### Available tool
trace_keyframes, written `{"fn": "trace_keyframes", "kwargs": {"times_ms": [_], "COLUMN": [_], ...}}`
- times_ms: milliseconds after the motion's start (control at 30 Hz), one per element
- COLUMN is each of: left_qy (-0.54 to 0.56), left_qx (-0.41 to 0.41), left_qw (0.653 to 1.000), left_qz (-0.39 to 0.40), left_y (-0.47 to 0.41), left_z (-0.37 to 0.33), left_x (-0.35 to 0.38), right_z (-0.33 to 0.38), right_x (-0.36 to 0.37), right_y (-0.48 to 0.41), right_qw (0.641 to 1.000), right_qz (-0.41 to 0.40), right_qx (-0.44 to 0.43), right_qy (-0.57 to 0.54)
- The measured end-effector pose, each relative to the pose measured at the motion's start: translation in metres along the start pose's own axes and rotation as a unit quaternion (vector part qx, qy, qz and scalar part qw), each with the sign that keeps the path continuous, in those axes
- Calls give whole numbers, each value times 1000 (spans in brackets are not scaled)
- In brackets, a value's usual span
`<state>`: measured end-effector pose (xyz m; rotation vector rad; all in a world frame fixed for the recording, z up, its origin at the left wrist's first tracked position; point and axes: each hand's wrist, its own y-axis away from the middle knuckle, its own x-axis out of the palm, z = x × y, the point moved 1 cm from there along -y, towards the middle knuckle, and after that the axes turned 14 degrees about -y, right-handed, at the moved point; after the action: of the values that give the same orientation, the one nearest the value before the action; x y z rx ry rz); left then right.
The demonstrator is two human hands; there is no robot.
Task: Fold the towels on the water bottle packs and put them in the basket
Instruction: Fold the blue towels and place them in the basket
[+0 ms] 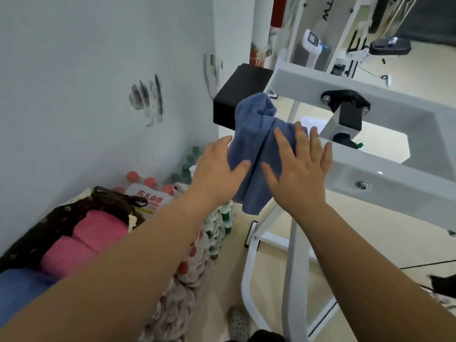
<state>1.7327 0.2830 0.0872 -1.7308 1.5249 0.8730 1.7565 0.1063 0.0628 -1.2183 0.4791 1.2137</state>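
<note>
Up at the centre of the view, a blue towel (256, 146) hangs bunched in the air between both hands, well above the water bottle packs (214, 233) that stand on the floor toward 6 o'clock. At the towel's 9 o'clock edge the left hand (217, 169) grips it, thumb laid across the front and the other fingers mostly hidden behind the cloth. At its 3 o'clock side the right hand (299, 174) lies flat against the cloth with fingers straight and spread, grasping nothing. Toward 8 o'clock sits the basket (61, 215) with a dark spotted lining, holding two folded pink towels (98, 230). A white metal frame (385, 102) fills the 2 o'clock side, behind the towel.
</note>
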Motion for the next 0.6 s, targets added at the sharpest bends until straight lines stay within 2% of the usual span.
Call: {"fn": "trace_keyframes", "kwargs": {"times_ms": [100, 233, 367, 467, 600], "left_qy": [98, 237, 268, 272, 236], "left_qx": [-101, -200, -215, -212, -166], "left_qw": [990, 950, 938, 938, 958], "left_qz": [7, 29, 47, 35, -1], "left_y": [-43, -77, -90, -84, -70], "left_z": [2, 1, -2, -1, 2], "left_x": [18, 32, 37, 33, 23], "right_z": [-9, -12, -13, -15, -16], "right_x": [5, 10, 12, 17, 21], "right_y": [-6, -4, -6, -8, -13], "right_qw": [999, 998, 998, 993, 978], "right_qz": [-16, -18, -34, -102, -182], "right_qx": [-26, -47, -52, -66, -92], "right_qy": [13, 29, 23, 4, -36]}}
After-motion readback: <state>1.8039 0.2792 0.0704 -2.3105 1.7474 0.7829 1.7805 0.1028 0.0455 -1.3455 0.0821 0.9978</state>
